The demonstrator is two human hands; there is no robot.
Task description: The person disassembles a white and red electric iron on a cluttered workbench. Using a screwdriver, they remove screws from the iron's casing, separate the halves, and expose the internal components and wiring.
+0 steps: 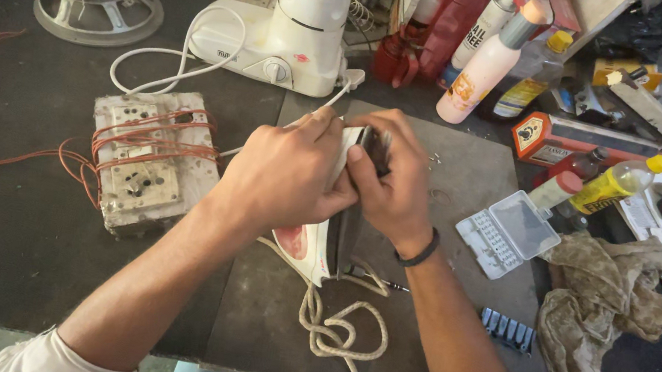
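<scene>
Left hand [285, 175] and right hand [392, 182] both clamped on white clothes iron [313, 248], tilted on edge on bench [5, 235]; cord [336, 334] coiled just below.

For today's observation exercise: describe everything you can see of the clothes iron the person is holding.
The clothes iron is white plastic with a pinkish patch near its pointed nose and a dark metal soleplate. It stands on edge on a grey mat, nose toward the person. The left hand clasps its body; the right hand presses on the soleplate side. A beige braided cord coils from it to the bench edge.
</scene>
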